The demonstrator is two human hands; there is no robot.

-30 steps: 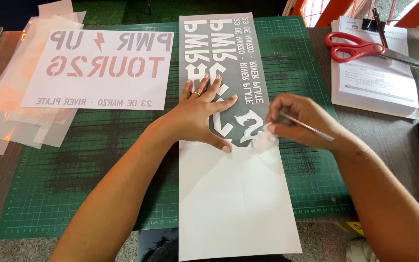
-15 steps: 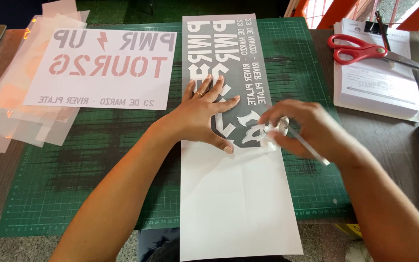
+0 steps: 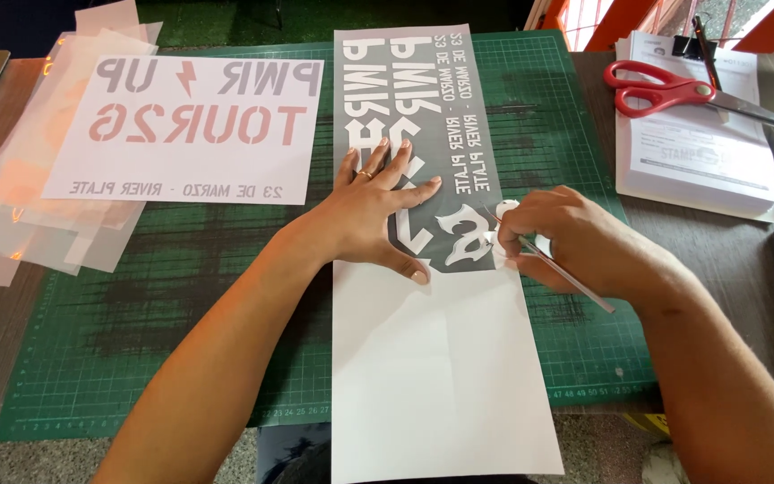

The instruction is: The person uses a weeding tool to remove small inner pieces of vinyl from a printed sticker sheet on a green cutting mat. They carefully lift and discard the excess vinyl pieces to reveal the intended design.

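Left hand [image 3: 378,211] fingers wide, flat on vinyl sheet [image 3: 445,358] — right hand [image 3: 571,237] fingers pinch thin tool [image 3: 566,273] near its edge.

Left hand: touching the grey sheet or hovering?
Touching. The head view shows the left hand pressed flat, fingers spread, on the grey sheet.

Red scissors [image 3: 665,90] (atop papers [image 3: 696,161]), transparent sheets [image 3: 11,215]

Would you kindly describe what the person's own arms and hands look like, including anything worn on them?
Both forearms are bare, with no sleeves, gloves, watch or bracelet in view. The left hand wears one thin gold-coloured ring on a finger; its nails are short and unpainted. The right hand shows no ring or other jewellery on the parts that can be seen. No markings are visible on either arm.
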